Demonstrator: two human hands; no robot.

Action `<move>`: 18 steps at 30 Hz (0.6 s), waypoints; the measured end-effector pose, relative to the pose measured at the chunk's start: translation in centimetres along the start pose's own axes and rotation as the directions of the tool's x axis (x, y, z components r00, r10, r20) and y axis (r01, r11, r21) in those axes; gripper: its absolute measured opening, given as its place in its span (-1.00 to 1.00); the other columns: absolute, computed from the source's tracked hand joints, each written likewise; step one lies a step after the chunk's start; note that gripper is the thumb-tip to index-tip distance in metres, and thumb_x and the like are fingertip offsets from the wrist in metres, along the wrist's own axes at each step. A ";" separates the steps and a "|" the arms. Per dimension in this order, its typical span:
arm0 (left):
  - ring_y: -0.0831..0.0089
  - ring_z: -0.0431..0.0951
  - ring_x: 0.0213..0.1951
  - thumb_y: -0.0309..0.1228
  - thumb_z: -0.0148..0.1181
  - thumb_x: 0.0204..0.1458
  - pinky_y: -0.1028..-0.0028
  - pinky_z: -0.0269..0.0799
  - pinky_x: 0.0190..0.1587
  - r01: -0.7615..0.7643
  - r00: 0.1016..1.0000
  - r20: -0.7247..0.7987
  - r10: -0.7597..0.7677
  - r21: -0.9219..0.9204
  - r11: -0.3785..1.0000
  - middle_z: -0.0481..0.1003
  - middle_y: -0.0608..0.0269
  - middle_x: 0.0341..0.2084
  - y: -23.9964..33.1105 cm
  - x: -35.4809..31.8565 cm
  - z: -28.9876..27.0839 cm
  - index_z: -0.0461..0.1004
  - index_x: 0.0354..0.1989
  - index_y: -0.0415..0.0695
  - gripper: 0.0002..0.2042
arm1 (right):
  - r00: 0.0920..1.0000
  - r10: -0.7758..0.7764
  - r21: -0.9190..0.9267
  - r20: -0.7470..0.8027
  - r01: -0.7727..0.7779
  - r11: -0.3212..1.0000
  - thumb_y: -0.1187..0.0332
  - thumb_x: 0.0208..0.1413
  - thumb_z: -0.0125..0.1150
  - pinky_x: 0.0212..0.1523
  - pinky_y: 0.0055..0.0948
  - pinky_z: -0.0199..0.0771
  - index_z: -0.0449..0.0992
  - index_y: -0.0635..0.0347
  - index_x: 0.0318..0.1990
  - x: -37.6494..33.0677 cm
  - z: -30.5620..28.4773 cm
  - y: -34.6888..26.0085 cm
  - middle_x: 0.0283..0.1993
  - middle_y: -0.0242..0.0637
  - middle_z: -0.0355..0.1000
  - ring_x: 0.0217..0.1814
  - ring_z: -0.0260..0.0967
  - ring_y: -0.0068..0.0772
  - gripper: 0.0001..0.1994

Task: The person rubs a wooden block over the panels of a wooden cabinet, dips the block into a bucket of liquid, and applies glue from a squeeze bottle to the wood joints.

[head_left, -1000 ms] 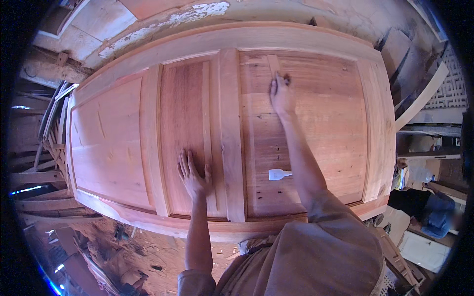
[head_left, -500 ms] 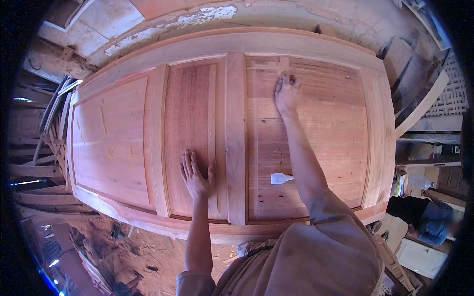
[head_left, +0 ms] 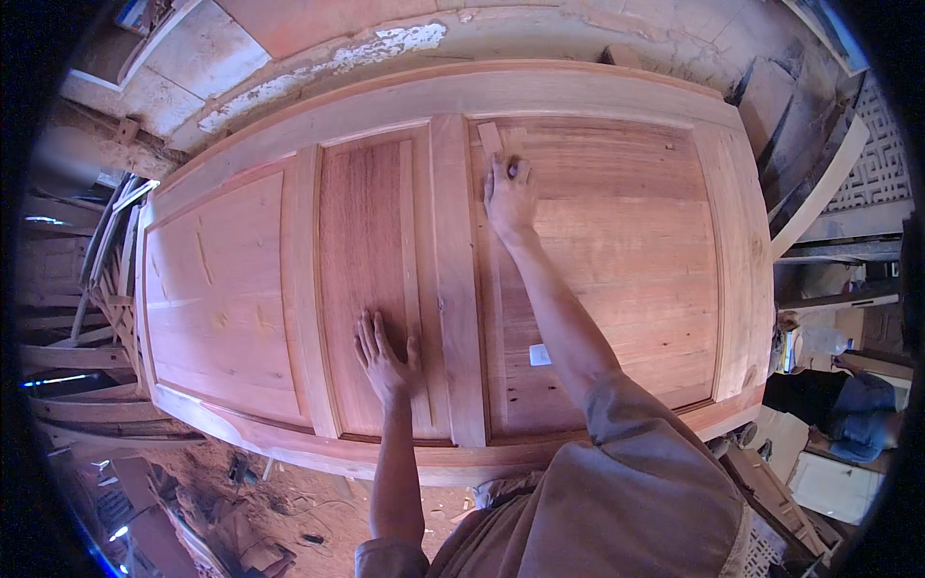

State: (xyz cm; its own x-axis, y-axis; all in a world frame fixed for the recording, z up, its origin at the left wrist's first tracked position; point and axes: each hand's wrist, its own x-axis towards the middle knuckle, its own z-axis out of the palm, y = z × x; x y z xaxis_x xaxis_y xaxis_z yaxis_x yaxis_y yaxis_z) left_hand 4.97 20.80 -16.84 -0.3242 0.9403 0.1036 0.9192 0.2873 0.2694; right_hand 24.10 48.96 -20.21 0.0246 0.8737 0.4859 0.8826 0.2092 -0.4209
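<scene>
A large unfinished wooden door point(head_left: 626, 250) lies flat in front of me, with raised panels and a centre stile point(head_left: 455, 279). My right hand point(head_left: 511, 193) reaches to the far part of the right panel. It presses on a small tan strip point(head_left: 489, 135) that looks like sandpaper, whose end sticks out past the fingers. My left hand point(head_left: 385, 352) rests flat on the narrow middle panel near me, fingers spread and holding nothing. A small white tool point(head_left: 540, 354) lies on the right panel beside my right forearm.
Wooden slats and frames point(head_left: 106, 279) are stacked at the left. Planks point(head_left: 819, 193) lean at the right, above boxes and a blue bundle point(head_left: 862, 433). A cracked wall base point(head_left: 328, 53) runs along the far side. Wood scraps litter the floor point(head_left: 251, 491) below.
My right hand and the tan strip have slid left across the panel, closer to the centre stile. My left hand has stayed flat in the same spot.
</scene>
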 end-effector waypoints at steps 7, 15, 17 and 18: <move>0.03 -0.03 0.42 -0.04 0.07 0.10 0.05 -0.19 0.42 0.020 1.000 0.006 -0.020 -0.011 1.000 0.06 -0.06 0.38 -0.2 -0.4 -0.2 0.09 0.36 -0.23 -0.27 | 0.999 0.044 -0.059 0.022 -0.043 0.997 0.28 0.19 0.07 -0.07 -0.04 0.40 0.48 0.07 0.11 0.3 -1.0 2.7 -0.06 0.05 0.36 -0.05 0.30 0.07 -0.66; 0.01 -0.02 0.41 -0.05 0.06 0.11 0.04 -0.18 0.41 -0.043 0.999 -0.022 0.043 -0.022 0.999 0.07 -0.07 0.38 -0.1 -0.2 -0.3 0.09 0.36 -0.25 -0.28 | 0.986 0.134 0.000 0.100 -0.135 0.991 0.27 0.21 0.06 0.01 -0.08 0.43 0.44 0.11 0.15 -0.6 -8.0 11.6 0.00 0.14 0.34 -0.02 0.35 0.10 -0.63; -0.03 -0.02 0.41 -0.07 0.06 0.12 0.02 -0.18 0.41 -0.053 0.998 -0.029 0.052 -0.026 0.998 0.08 -0.08 0.37 0.4 -0.2 -0.3 0.09 0.36 -0.26 -0.29 | 0.959 0.242 0.034 0.146 -0.250 0.968 0.26 0.23 0.06 0.04 -0.13 0.42 0.42 0.11 0.18 -2.4 -12.6 14.3 0.03 0.13 0.35 0.00 0.35 0.06 -0.62; -0.06 -0.01 0.40 -0.10 0.08 0.12 0.02 -0.16 0.41 -0.064 0.997 -0.042 0.062 -0.037 0.997 0.10 -0.10 0.36 0.4 -0.3 -0.4 0.10 0.35 -0.27 -0.30 | 0.917 0.327 0.149 0.227 -0.365 0.919 0.25 0.25 0.07 0.06 -0.19 0.41 0.41 0.13 0.19 -3.4 -15.8 15.2 0.06 0.11 0.36 0.05 0.36 0.00 -0.61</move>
State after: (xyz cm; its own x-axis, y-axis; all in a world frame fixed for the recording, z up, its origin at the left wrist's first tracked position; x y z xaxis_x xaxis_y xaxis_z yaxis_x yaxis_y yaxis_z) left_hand 5.39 20.53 -16.38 -0.2755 0.9479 0.1598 0.9290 0.2198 0.2977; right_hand 44.89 42.24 -16.13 0.2050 0.9695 0.1344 0.7325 -0.0609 -0.6781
